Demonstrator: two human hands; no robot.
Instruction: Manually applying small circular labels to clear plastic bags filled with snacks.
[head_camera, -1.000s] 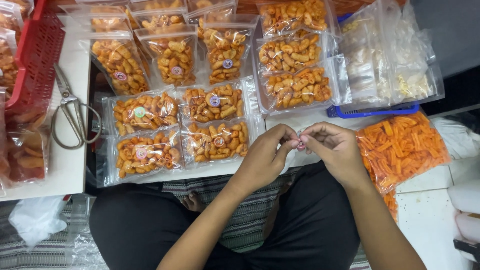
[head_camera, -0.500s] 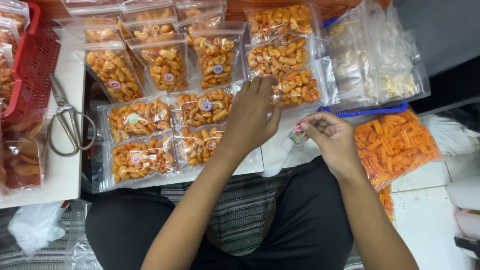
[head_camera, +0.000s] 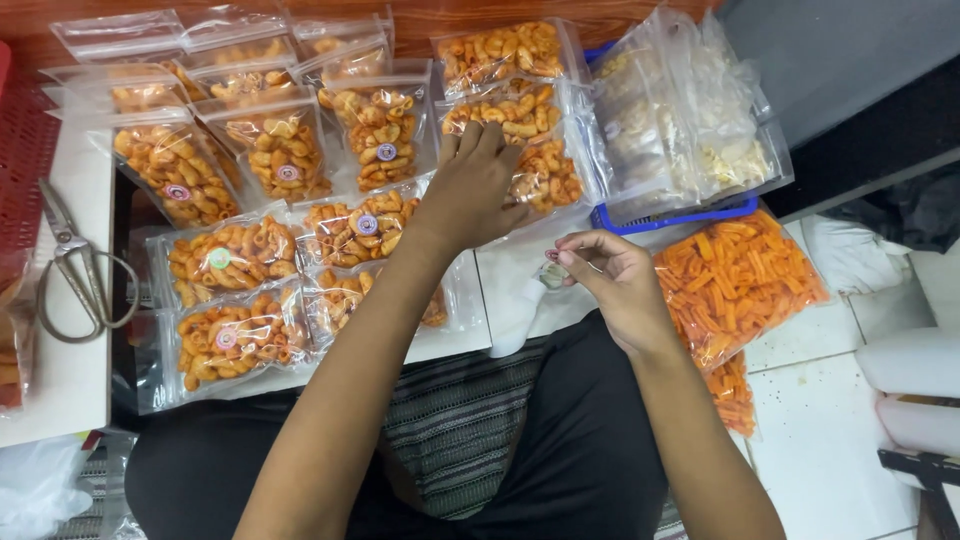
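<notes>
Obs., head view: your left hand (head_camera: 478, 190) lies flat, fingers spread and together-ish, palm down on a clear packet of orange curled snacks (head_camera: 530, 165) at upper centre of frame; it clamps nothing, only presses the packet, prob. to hold the film flat. Your right hand (head_camera: 615, 275) sits centre-right, thumb and forefinger pinched shut on a small round sticker on its backing strip (head_camera: 553, 268); item is tiny, so can't tell if it's peeled or not. Held low, close to the body and just right of the pressed packet, so the reach between the two is short. Packets w/ round stickers already on front (head_camera: 285, 170) lie overlapped in rows across left and centre of frame, sticker side up, so labelled ones read at a glance. Packet under your left hand: sticker not visible, hand covers it. Scissors (head_camera: 75, 270) rest far left on the white tabletop (head_camera: 60, 390), well apart from both hands. Blue tray (head_camera: 690, 215) at upper right holds paler snack packets (head_camera: 690, 120). Loose bag of orange sticks (head_camera: 735, 275) lies right of your right hand, near but not touching.
</notes>
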